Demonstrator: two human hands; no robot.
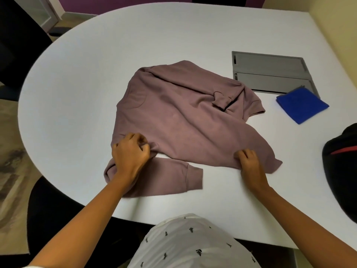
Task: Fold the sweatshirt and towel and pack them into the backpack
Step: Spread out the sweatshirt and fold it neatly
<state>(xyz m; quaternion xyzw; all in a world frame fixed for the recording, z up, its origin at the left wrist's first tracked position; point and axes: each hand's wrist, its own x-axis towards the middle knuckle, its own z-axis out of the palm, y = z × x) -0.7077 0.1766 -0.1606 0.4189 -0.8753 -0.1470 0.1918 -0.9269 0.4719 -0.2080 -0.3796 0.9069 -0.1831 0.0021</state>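
A mauve sweatshirt (179,117) lies spread on the white table (135,45), one sleeve folded across its body and the other sleeve lying along the near edge. My left hand (131,151) pinches the sweatshirt's near left corner. My right hand (248,160) grips the near right hem. A folded blue towel (301,105) rests to the right, apart from the sweatshirt. The black backpack (342,167) with a red stripe sits at the right edge, partly out of frame.
A grey recessed cable panel (270,72) is set into the table behind the towel, which overlaps its corner. Black chairs stand at the far left (21,43) and near left (56,209). The table's rounded rim curves along the left.
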